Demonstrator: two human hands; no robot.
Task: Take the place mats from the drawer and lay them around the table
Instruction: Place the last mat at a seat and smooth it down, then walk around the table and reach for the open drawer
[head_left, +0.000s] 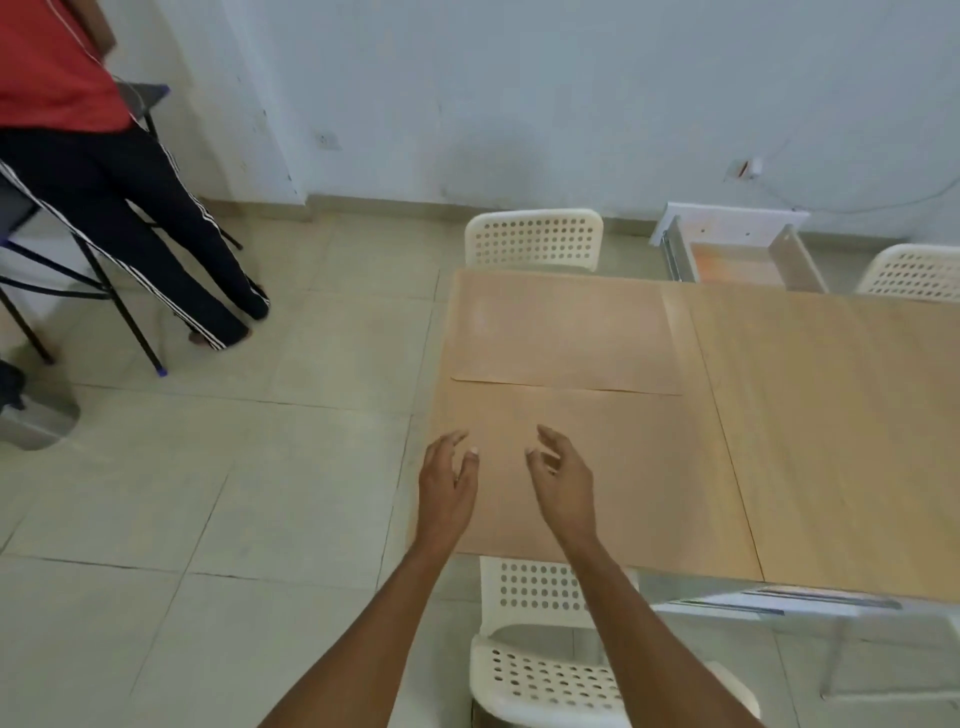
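Two tan place mats lie flat on the left end of the wooden table (841, 415). The far mat (561, 332) reaches the table's back edge. The near mat (623, 467) overlaps its front edge and reaches the table's near edge. My left hand (448, 483) hovers over the near mat's left edge with fingers apart, holding nothing. My right hand (563, 478) hovers over the same mat a little to the right, also with spread fingers and nothing in it. An open white drawer (737, 254) shows beyond the table's far side, with an orange-tan sheet inside.
White perforated chairs stand at the far side (535, 236), the far right (914, 270) and the near side (545, 670). A person in a red top (104, 171) stands at the upper left beside black folding chairs (78, 275). Tiled floor lies to the left.
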